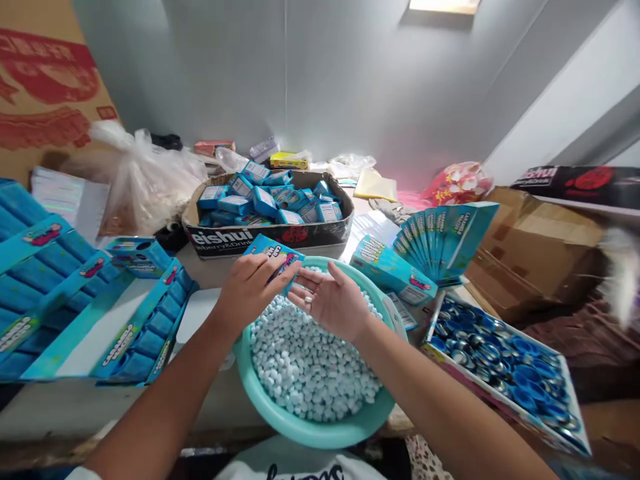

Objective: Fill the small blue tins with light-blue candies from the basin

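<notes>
Blue box (271,247) in L hand (246,283) — wht-lettered, tilted

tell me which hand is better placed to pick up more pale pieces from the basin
Probably the right hand: it is open, palm up, over the pale pieces in the basin, with a small piece on its fingers. The left hand is occupied, holding a blue box.

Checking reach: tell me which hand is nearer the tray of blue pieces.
Right. The right hand, over the basin, is left of the tray; the left hand, farther left, holds a small box.
</notes>
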`<state>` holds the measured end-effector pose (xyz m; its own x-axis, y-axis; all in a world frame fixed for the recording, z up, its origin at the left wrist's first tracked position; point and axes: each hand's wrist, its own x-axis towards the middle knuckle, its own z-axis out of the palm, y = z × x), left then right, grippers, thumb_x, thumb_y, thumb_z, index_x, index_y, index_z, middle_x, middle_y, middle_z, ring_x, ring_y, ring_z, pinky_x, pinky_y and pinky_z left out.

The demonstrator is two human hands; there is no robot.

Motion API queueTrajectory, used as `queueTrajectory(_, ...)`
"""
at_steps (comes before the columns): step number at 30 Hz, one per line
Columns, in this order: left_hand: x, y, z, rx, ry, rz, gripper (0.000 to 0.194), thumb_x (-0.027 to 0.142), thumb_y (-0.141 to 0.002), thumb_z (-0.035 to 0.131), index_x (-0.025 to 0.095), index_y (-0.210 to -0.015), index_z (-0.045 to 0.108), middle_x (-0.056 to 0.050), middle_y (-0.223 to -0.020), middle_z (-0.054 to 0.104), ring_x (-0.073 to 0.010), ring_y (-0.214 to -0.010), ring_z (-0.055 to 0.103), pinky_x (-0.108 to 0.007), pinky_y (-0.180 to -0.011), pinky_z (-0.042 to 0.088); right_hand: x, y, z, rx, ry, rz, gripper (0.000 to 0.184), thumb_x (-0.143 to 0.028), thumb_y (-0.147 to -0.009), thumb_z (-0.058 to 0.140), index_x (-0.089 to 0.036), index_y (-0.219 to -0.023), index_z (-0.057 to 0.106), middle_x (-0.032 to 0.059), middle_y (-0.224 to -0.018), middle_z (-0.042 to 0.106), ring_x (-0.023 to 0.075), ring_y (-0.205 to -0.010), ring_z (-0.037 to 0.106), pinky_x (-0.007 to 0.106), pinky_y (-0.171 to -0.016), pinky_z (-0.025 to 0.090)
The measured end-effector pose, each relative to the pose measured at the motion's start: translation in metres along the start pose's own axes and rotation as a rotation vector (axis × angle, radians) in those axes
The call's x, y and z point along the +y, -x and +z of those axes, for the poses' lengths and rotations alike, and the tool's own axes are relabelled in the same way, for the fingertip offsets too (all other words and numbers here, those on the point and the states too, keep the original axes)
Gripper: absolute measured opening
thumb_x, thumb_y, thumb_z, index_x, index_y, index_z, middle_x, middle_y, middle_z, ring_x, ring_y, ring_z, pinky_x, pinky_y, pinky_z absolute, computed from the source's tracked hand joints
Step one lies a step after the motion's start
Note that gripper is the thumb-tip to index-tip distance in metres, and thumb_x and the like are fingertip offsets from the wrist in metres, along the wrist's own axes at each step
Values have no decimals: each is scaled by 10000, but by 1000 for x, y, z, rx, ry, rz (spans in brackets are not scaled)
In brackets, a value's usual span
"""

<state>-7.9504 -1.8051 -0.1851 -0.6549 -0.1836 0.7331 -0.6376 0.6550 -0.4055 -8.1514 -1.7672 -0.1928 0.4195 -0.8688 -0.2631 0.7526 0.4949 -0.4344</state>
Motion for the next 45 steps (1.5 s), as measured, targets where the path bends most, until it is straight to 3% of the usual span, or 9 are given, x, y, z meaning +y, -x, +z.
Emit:
queueTrajectory(7,12,-11,-12,-4,-97,-18,342,186,-946,708,279,-1274,715,30,-1159,797,-230,-1037,690,-389,-882,446,-2,1,0,43,13,75,636,-529,-1101,246,-82,-1037,694,116,-860,772,195,-781,742,333,-847,610)
queueTrajectory(13,19,-22,-15,-66,121,15,290,128,-1023,529,221,-1231,709,34,-1288,760,-236,-1304,638,-431,-1134,401,0,2,0,54,18,70,495,-431,-1109,315,-163,-907,678,35,-735,724,172,-700,697,356,-793,620)
queueTrajectory(18,19,-25,-13,-200,214,-103,341,168,-1055,453,236,-1304,675,27,-1344,732,-256,-1263,656,-455,-1042,488,-3,6,2,71,52,19,394,-390,-1090,393,-182,-973,707,35,-850,749,172,-773,694,364,-816,616)
queueTrajectory(24,17,-32,-10,-403,338,-181,395,160,-1089,369,230,-1371,636,25,-1404,694,-253,-1367,579,-475,-1105,441,-2,4,0,78,23,13,352,-403,-1072,439,-182,-995,702,38,-860,730,179,-763,673,372,-840,609)
queueTrajectory(32,19,-23,-6,-296,279,-232,410,134,-986,543,260,-1353,678,-12,-1392,707,-274,-1298,625,-479,-1078,440,-2,1,-4,82,95,-6,394,-411,-1062,444,-160,-910,707,45,-797,706,179,-750,667,391,-858,608)
queueTrajectory(35,11,-5,-16,-243,335,-407,509,109,-873,609,274,-1347,687,-30,-1375,717,-274,-1270,651,-474,-1100,459,0,4,-5,56,403,-107,407,-531,-1007,529,-190,-977,748,90,-1008,756,236,-990,698,419,-884,590)
queueTrajectory(39,-3,36,-35,-107,540,-892,500,274,-854,704,246,-1352,679,-54,-1335,731,-267,-1207,701,-411,-1060,559,5,11,-8,16,1239,-442,323,-522,-956,633,-269,-1098,774,106,-1275,718,320,-1262,605,520,-1074,476)
queueTrajectory(42,-9,75,-45,-18,554,-1221,536,313,-800,785,230,-1322,696,-59,-1252,762,-273,-1123,741,-404,-995,614,10,14,-9,-170,1712,-542,237,-388,-997,601,-272,-1097,782,124,-1253,723,351,-1207,625,572,-1089,438)
queueTrajectory(45,-12,112,-49,-10,588,-1401,590,328,-754,827,216,-1317,690,-72,-1206,772,-288,-1082,754,-438,-969,634,11,15,-9,-232,1853,-550,274,-347,-1038,526,-269,-1131,771,123,-1180,746,340,-1111,666,541,-982,504)
